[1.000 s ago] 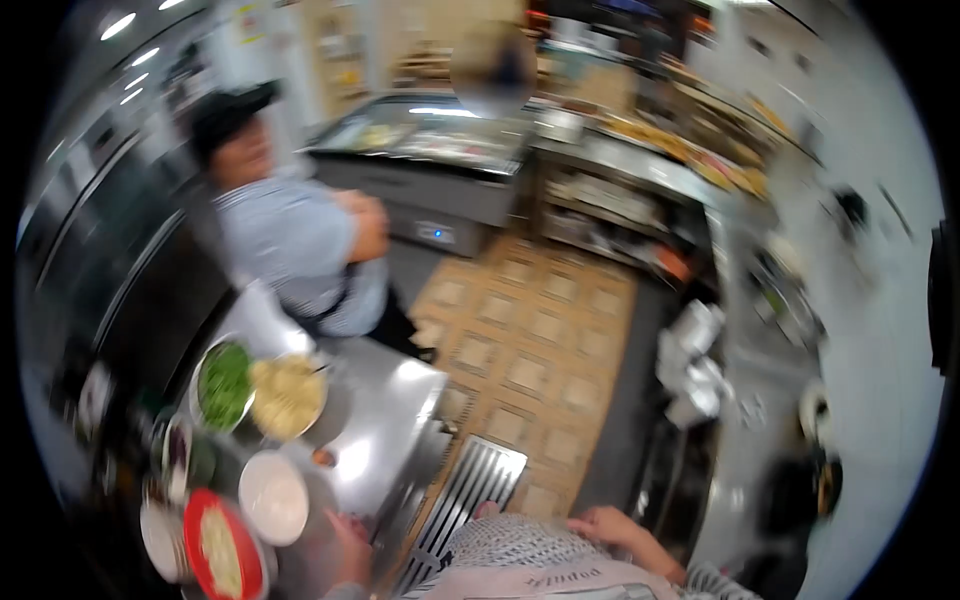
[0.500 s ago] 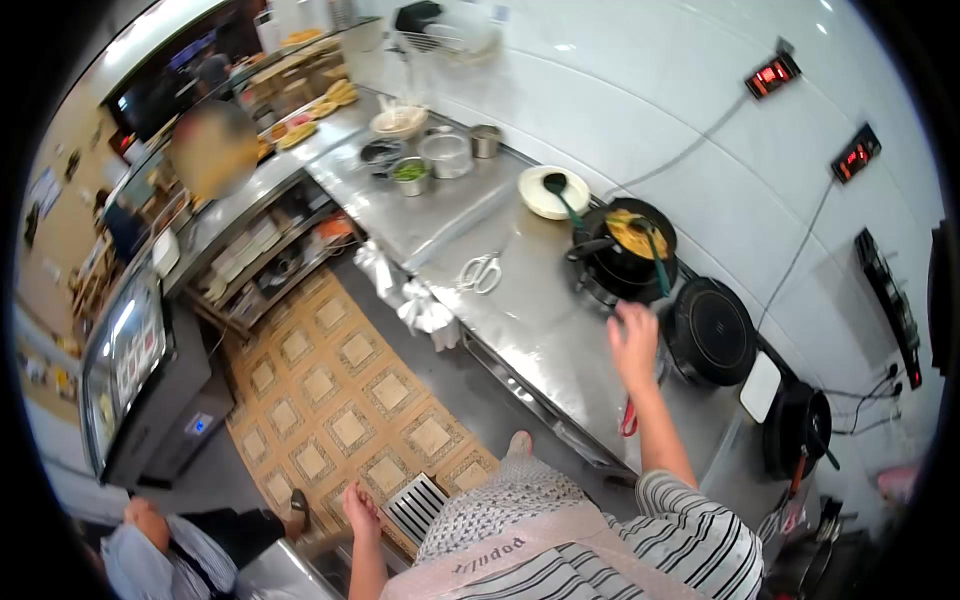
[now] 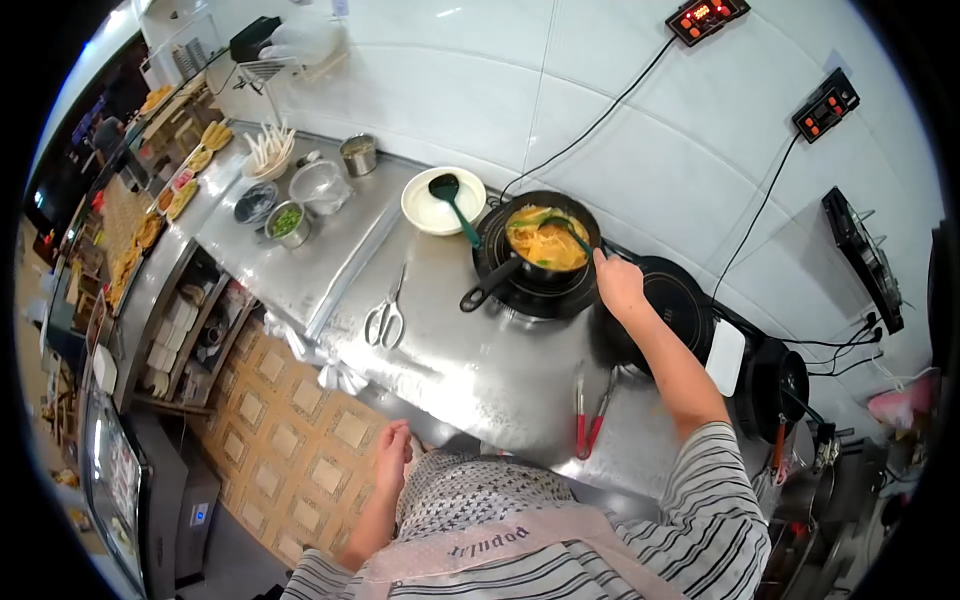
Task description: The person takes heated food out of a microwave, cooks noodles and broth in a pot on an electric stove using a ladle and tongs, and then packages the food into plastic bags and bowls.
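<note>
My right hand (image 3: 622, 284) is closed at the right rim of a black frying pan (image 3: 512, 262), fingers pinched on the end of a dark green ladle (image 3: 572, 234). The ladle's head lies in noodles in orange broth (image 3: 542, 242) inside the pan. The pan sits on a round black cooker (image 3: 565, 303), its handle pointing to the lower left. Left of it, a second dark green utensil (image 3: 455, 205) rests across a white bowl (image 3: 418, 209). Low in front of my apron, my left hand (image 3: 394, 455) is loosely curled with nothing visible in it.
Scissors (image 3: 385, 320) and red-handled tongs (image 3: 590, 420) lie on the steel counter (image 3: 480, 370). Another round black cooking surface (image 3: 672, 312), a white tray (image 3: 725, 357) and a black pot (image 3: 775, 385) stand to the right. Containers, one with chopped greens (image 3: 287, 221), stand at the back left.
My right hand has reached forward from above the counter to the pan and closed on the ladle. My view has turned, and the tongs now show fully; my left hand has come nearer the counter.
</note>
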The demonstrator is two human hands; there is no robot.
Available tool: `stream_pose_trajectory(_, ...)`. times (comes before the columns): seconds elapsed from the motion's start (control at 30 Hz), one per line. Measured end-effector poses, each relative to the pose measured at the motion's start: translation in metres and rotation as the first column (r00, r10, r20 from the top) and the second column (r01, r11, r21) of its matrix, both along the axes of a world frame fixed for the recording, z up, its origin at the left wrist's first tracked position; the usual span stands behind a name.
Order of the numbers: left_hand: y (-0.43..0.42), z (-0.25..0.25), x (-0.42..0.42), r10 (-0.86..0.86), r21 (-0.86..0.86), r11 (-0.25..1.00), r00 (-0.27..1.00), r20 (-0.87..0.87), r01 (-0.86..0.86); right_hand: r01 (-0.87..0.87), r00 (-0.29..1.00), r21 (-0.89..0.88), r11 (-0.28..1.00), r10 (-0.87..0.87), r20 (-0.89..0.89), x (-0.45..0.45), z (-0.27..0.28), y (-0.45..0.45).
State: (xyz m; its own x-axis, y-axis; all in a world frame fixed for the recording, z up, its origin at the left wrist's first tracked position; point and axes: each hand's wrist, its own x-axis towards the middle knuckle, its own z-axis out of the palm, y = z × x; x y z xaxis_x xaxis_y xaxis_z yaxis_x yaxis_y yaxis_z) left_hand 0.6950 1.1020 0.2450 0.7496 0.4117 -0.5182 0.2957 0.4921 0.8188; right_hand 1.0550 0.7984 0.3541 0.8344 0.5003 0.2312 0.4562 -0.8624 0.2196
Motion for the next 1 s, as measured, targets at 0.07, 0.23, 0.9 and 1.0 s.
stream_pose_trajectory(0.07, 0.010, 0.009, 0.035, -0.105, 0.005, 0.994, 0.994, 0.012, 0.105, 0.048, 0.984, -0.014, 0.999, -0.050, -0.173, 0.006, 0.027, 0.007)
stream_pose_trajectory(0.23, 0.022, 0.027, 0.140, -0.343, 0.160, 0.933, 0.930, 0.127, 0.322, 0.094, 0.877, -0.025, 0.995, -0.095, -0.471, 0.015, 0.063, 0.014)
stream_pose_trajectory(0.9, -0.001, 0.051, 0.314, -0.783, -0.328, 0.530, 0.600, 0.163, 0.782, 0.445, 0.893, 0.555, 0.703, -0.306, -0.329, -0.039, -0.004, 0.052)
stream_pose_trajectory(1.0, -0.002, 0.047, 0.312, -0.772, -0.274, 0.548, 0.604, 0.199, 0.790, 0.378, 0.925, 0.338, 0.862, -0.337, -0.176, -0.043, 0.006, 0.082)
